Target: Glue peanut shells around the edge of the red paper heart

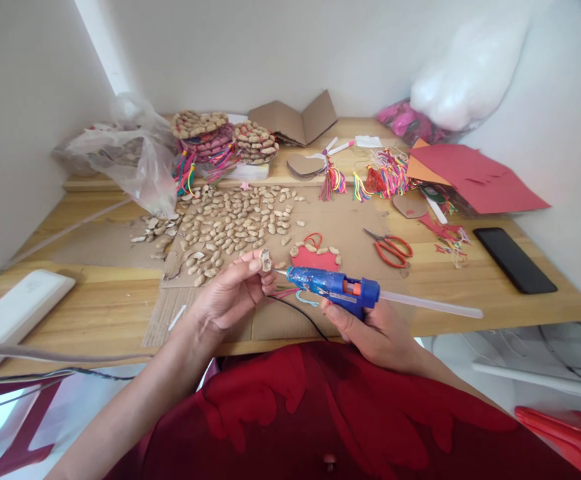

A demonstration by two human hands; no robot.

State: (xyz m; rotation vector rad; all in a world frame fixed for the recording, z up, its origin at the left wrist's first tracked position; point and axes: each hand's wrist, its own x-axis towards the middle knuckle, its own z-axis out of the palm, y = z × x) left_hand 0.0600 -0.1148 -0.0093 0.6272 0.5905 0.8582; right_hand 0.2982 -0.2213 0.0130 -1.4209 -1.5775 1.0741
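Note:
My left hand [235, 291] pinches a peanut shell [266, 261] between thumb and fingers. Wrapped round the grip of a blue glue gun [315, 280] is my right hand [370, 328]. The gun's nozzle points left, close to the peanut shell, and a long clear glue stick [430, 305] sticks out of its back. Just behind the gun lies a red heart-shaped piece [313, 260] with several peanuts along its upper edge and a red loop above it. The gun hides its lower part. Many loose peanuts [240, 220] are spread over the cardboard [340, 220].
Orange-handled scissors [393, 251] and a black phone [515, 260] lie to the right. Red paper sheets [490, 177] and colourful tassels [390, 175] are behind. Finished-looking peanut pieces [255, 141] are stacked beside a plastic bag [140, 160]. A black cord [300, 312] runs beneath the gun.

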